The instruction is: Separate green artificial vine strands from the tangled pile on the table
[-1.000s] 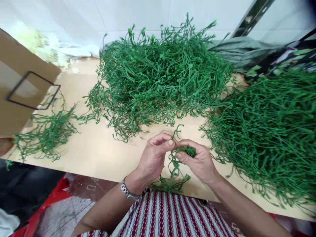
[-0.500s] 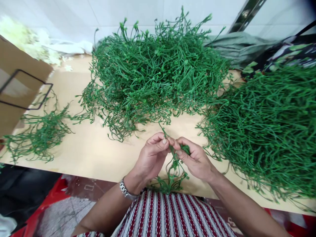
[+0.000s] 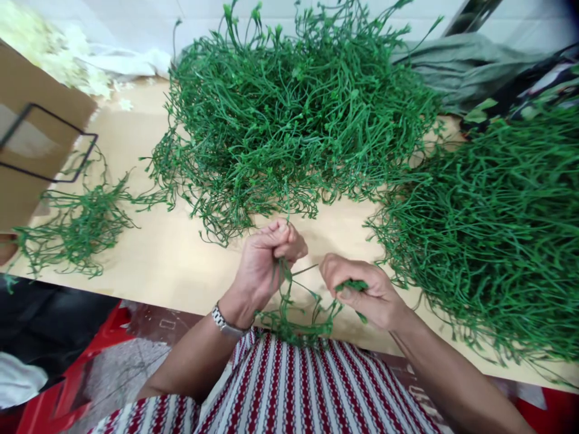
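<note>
Near the table's front edge, my left hand [image 3: 271, 256] is closed on a green stem that sticks up above its fingers and trails down below them. To its right, my right hand [image 3: 362, 289] is closed round a small green bunch [image 3: 355, 285], and a thin stem reaches from its fingers toward the left hand. Loose green stems [image 3: 298, 328] hang and lie between the hands, against the striped shirt. Beyond the hands spreads a big heap of green plastic-looking stems [image 3: 289, 114].
A second dense green heap [image 3: 502, 235] covers the right side. A small tangle [image 3: 81, 229] lies at the left, beside a cardboard box [image 3: 45, 114] and a black wire frame [image 3: 84, 169]. Pale flowers [image 3: 49, 54] are at the back left, grey-green cloth [image 3: 465, 66] at the back right.
My hands have moved apart, the left one up and to the left, the right one slightly to the right. The view has shifted a little, so the heaps sit higher.
</note>
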Demonstrator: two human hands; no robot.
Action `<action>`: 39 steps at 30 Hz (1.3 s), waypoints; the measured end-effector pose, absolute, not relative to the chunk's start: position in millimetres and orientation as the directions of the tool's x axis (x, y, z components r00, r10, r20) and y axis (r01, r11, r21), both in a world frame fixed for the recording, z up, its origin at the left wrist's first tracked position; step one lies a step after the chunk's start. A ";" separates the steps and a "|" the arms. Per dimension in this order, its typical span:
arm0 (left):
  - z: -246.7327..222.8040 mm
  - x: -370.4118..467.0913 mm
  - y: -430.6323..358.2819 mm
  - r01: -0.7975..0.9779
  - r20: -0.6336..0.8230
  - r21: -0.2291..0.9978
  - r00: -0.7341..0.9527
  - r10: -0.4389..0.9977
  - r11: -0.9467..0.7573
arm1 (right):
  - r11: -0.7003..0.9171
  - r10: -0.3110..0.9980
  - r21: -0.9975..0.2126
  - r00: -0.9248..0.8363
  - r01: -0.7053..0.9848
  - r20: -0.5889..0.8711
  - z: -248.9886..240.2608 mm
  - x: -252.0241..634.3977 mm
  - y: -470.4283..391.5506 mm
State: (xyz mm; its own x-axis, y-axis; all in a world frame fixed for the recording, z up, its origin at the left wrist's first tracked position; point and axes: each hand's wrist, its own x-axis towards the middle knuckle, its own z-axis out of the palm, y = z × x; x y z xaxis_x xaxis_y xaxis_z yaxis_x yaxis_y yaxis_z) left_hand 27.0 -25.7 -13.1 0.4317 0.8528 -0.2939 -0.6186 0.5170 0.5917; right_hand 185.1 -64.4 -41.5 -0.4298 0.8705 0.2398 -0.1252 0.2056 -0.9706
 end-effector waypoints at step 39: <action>-20.2 46.1 -19.6 -0.097 -0.183 0.969 0.340 0.922 0.228 | 0.052 0.996 -0.997 0.063 0.064 0.056 -28.5 183.6 -67.3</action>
State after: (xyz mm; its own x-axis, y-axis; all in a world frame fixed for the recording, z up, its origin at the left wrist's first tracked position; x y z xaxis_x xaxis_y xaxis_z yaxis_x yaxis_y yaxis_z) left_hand 46.1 -19.6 -20.2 0.3400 0.9224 -0.1834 -0.0968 0.2283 0.9688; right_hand 183.6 -67.3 -28.5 0.0634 0.9964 0.0562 0.0643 0.0521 -0.9966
